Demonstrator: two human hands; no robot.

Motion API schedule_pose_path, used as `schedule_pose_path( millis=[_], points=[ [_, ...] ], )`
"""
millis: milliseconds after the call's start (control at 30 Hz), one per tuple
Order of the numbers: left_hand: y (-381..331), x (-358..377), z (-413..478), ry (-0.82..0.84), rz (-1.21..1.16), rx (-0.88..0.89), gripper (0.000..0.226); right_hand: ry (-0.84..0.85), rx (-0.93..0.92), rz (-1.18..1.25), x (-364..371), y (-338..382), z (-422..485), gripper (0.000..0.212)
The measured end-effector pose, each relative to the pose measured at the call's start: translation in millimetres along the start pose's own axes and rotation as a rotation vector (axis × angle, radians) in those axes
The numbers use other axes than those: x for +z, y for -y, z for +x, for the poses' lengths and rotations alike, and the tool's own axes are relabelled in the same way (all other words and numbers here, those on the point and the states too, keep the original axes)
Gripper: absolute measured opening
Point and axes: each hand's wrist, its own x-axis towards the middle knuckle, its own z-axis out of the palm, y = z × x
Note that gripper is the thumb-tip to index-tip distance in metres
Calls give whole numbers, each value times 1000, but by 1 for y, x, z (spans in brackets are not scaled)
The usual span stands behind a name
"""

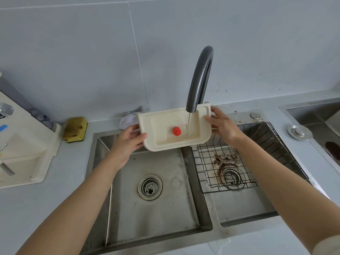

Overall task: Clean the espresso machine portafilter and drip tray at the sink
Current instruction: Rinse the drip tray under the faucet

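Note:
A cream drip tray [165,124] with a red float knob [176,131] is held over the sink, tilted toward me. My left hand [128,142] grips its left end and my right hand [223,125] grips its right end. Water runs from the dark grey faucet [200,80] into the tray's right side. The left basin [156,199] lies below the tray. No portafilter shows in this view.
The right basin holds a black wire rack [239,162] and coffee grounds around its drain [230,174]. A yellow sponge [75,128] and a crumpled cloth [128,118] lie behind the sink. The cream espresso machine [24,148] stands at left. A second sink [316,118] is at right.

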Motion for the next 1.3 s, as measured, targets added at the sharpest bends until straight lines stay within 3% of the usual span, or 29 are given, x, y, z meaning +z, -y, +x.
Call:
schedule_pose_path(
  millis=[300, 767, 1100, 1300],
  points=[
    [35, 25, 4, 118, -70, -156, 36, -61, 31, -291, -15, 13, -14, 42],
    [45, 66, 15, 211, -208, -262, 26, -209, 20, -495, -41, 24, -26, 44],
    [49, 67, 16, 221, -223, -295, 29, -219, 36, -544, -41, 24, -31, 43],
    [47, 53, 13, 180, -230, -260, 24, -159, 59, -428, -33, 17, -27, 42]
  ],
)
